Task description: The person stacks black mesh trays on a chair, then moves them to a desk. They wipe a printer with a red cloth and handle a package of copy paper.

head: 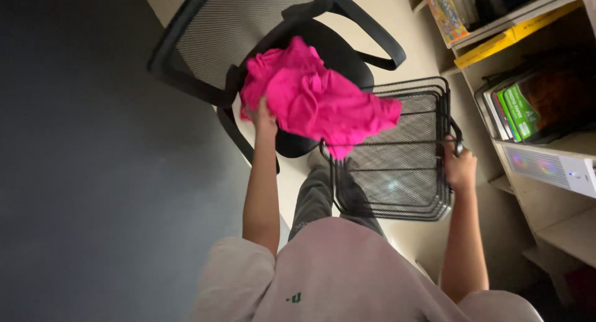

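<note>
Over the seat of a black mesh-backed office chair, in the head view, the left hand holds up a crumpled bright pink cloth — the fingers are closed into its lower left edge, so the fabric bunches above the grip and spills to the right, one corner hanging over the near rim of a black wire mesh basket. The cloth is lifted clear of the chair seat as far as can be told, and its loose folds suggest it is carried by that single pinch, not spread or folded. The left arm is stretched out nearly straight from the shoulder, forearm bare, wrist bent slightly so the hand points away from the body. The right hand is wrapped around the far right rim of the basket, fingers curled shut on the wire near a small dark handle, which keeps the basket level and tilted open toward the cloth — it seems to be held up at about knee height, not resting on the floor, though its underside is hidden. The right arm is also extended, elbow a little bent. To the right stand pale shelves with books, a yellow box and a white device; grey trousers and a pale shirt fill the foreground
</note>
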